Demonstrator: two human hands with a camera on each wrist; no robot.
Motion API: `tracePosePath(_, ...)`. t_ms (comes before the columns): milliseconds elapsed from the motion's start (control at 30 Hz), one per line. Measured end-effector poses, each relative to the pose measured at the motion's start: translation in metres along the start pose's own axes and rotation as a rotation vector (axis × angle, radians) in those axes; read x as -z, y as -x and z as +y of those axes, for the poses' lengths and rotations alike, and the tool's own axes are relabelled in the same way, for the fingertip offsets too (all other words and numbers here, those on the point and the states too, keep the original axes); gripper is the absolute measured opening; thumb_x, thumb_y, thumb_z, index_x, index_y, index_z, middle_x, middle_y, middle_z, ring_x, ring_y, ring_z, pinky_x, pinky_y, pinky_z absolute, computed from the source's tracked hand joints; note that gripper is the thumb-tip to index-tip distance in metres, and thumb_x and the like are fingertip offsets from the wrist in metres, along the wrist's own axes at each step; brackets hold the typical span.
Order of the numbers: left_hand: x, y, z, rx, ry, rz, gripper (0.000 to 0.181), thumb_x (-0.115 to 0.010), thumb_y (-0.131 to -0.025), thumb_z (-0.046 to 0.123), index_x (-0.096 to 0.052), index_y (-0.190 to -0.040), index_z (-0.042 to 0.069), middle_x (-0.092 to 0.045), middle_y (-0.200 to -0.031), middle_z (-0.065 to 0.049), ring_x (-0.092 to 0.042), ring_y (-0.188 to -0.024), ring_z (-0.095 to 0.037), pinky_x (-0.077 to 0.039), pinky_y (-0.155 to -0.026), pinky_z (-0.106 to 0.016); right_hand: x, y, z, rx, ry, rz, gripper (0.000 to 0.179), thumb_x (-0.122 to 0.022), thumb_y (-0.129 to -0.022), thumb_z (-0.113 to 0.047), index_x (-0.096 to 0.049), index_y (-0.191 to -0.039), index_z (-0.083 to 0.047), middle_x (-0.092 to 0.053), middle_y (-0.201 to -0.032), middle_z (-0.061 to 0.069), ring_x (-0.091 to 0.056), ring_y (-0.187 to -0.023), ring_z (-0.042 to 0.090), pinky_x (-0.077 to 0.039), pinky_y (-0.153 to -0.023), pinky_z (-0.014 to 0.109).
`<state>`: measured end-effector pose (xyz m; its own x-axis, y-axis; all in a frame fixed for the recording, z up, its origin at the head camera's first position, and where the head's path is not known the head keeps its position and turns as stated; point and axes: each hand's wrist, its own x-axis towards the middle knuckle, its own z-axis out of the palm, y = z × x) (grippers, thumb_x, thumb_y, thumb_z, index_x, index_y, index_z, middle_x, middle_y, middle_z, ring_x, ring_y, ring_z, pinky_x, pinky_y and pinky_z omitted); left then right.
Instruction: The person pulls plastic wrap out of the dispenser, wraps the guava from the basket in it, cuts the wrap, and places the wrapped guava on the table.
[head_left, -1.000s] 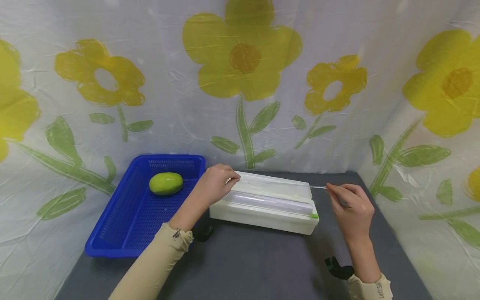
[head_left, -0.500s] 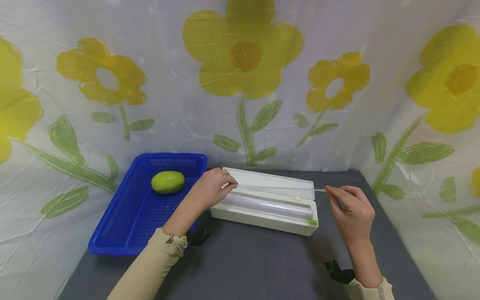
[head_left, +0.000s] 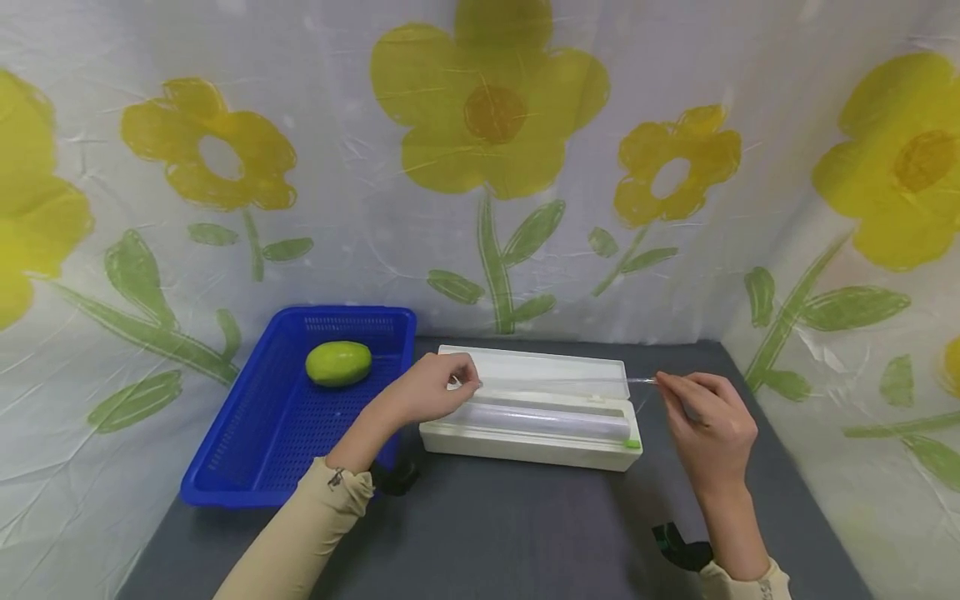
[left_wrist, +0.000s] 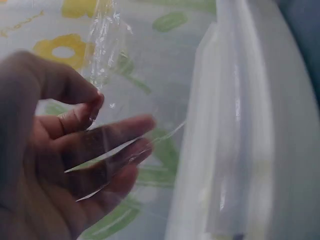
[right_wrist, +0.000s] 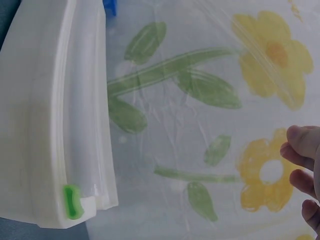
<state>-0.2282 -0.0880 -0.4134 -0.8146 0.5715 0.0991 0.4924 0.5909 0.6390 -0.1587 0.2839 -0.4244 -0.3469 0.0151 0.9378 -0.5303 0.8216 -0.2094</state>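
Two-handed, I'm pinching the cling film [head_left: 555, 382] with left hand [head_left: 437, 388] and right hand [head_left: 708, 429] well apart, its roll [head_left: 547, 420] lying lengthwise between them, nearer the left.

The right hand [right_wrist: 306, 181] pinches clear film [right_wrist: 265, 70], 1 yellow flower [right_wrist: 271, 172] behind its fingertips [right_wrist: 294, 135]. Well apart from the grip: a white box [right_wrist: 35, 110] holding a clear roll [right_wrist: 83, 100], green tab [right_wrist: 73, 202] at the nearer end.

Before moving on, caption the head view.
Left fingers and right fingers pinch clear plastic film over a rectangular white box.
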Motion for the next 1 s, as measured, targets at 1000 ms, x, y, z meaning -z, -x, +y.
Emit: tracePosePath(1000, -0.035, -0.013, 0.010, 0.005, 0.202, -0.130, 0.032, -0.078, -0.098, 0.025, -0.074, -0.127, 0.011, -0.075, -0.108, 0.001, -0.069, -0.099, -0.014, -0.056, -0.087, -0.032, -0.004, -0.002, -0.004, -0.004, -0.007, 0.014, 0.022, -0.088, -0.074, 0.013, -0.085, -0.092, 0.000, -0.074, -0.075, 0.018, -0.066, -0.074, 0.033, -0.043, -0.067, 0.027)
